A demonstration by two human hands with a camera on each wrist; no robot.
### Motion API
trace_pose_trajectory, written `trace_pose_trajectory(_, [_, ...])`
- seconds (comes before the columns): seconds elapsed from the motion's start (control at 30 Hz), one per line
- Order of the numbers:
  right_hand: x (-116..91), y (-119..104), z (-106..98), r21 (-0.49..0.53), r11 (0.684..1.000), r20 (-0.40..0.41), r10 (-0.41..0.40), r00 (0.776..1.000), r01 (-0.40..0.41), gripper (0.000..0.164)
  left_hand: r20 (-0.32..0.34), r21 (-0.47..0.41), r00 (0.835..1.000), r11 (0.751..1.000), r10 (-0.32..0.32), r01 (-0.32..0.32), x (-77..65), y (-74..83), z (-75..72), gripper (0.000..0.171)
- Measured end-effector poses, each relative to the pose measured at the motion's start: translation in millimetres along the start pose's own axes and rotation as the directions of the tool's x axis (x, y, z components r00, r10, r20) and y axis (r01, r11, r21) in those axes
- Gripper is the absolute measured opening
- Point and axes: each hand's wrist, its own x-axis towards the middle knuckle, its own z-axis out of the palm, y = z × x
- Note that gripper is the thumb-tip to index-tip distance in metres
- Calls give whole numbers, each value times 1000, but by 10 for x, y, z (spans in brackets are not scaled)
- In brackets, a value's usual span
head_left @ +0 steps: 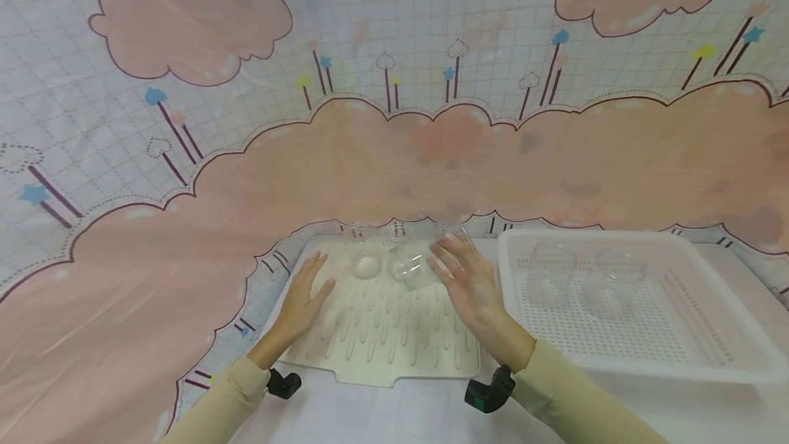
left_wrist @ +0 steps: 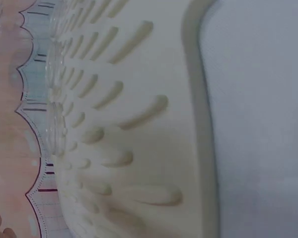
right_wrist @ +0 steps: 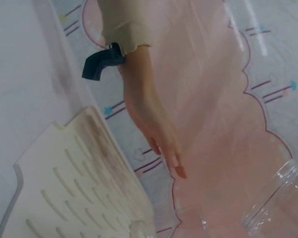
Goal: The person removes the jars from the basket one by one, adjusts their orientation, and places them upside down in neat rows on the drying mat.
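A cream-coloured draining tray [head_left: 394, 334] with raised ridges lies on the table. Over its left side hovers my left hand [head_left: 302, 300], fingers extended and holding nothing. My right hand [head_left: 471, 286] is at the tray's back right, fingers fairly straight, close beside a clear cup [head_left: 411, 267]. Whether the fingertips touch that cup cannot be told. Another clear cup [head_left: 366, 264] stands at the tray's back, and a transparent rim [head_left: 453, 230] shows behind the right fingers. In the right wrist view, a clear cup [right_wrist: 273, 198] appears at the lower right.
Right of the tray sits a white perforated basket [head_left: 641, 365]. Inside it are two clear cups [head_left: 551, 276]. A patterned cloth [head_left: 394, 170] hangs behind the table.
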Motion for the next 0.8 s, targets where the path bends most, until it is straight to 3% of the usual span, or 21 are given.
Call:
trace_pose_trajectory(0.3, [141, 252, 80, -14, 1000, -68, 23, 997, -24, 9, 59, 99, 997, 994, -44, 38, -89, -300, 65, 60])
trace_pose_trajectory(0.57, [263, 473, 54, -93, 996, -73, 9, 997, -15, 55, 148, 173, 989, 985, -22, -4, -130, -476, 113, 62])
trace_pose_trajectory(0.8, [318, 660, 34, -176, 984, -83, 22, 996, -37, 60, 193, 248, 980, 969, -45, -4, -173, -605, 155, 64])
